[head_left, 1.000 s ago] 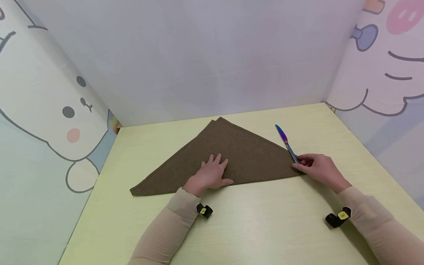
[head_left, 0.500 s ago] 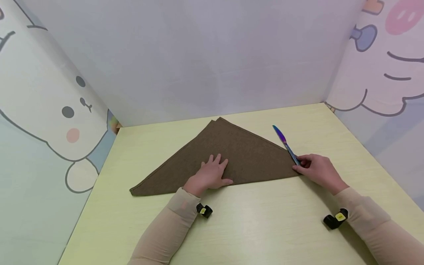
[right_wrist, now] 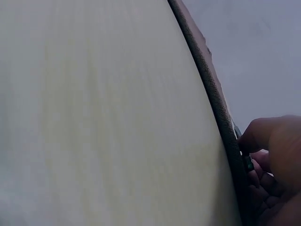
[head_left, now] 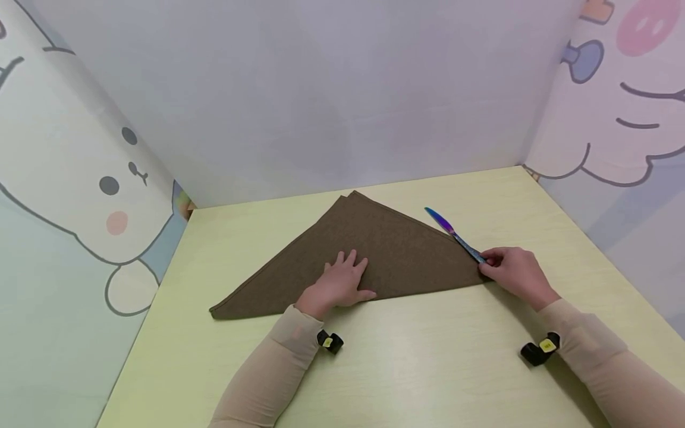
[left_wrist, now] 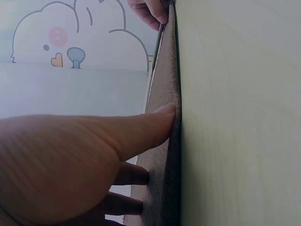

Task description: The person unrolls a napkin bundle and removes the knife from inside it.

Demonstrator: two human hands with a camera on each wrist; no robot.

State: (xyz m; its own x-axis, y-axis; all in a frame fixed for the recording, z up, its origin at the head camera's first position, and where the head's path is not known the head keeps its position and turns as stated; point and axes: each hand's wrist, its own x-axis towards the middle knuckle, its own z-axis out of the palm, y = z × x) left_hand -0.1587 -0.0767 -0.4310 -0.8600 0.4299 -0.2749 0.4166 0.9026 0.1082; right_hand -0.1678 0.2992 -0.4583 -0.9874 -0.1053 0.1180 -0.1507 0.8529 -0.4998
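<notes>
A brown cloth (head_left: 396, 249), folded into a wide triangle, lies on the table with its long fold toward the person. Spread fingers of the left hand (head_left: 339, 282) rest on its middle, and in the left wrist view the thumb (left_wrist: 150, 129) lies along the folded edge. At the cloth's right corner, the right hand (head_left: 516, 273) pinches the handle of a table knife (head_left: 453, 233) with a rainbow sheen. The blade points up and left, just past the cloth's slanted right edge. In the right wrist view the fingers mostly hide the knife.
The pale wooden table (head_left: 417, 356) meets a whitish wall (head_left: 342, 101) at the back. Side panels with cartoon animals (head_left: 118, 196) stand left and right. Each wrist carries a small black camera (head_left: 539, 351).
The knife's blade has swung left and lower, so it slants more along the cloth's right edge. The right forearm has shifted slightly left; the left hand stays in place.
</notes>
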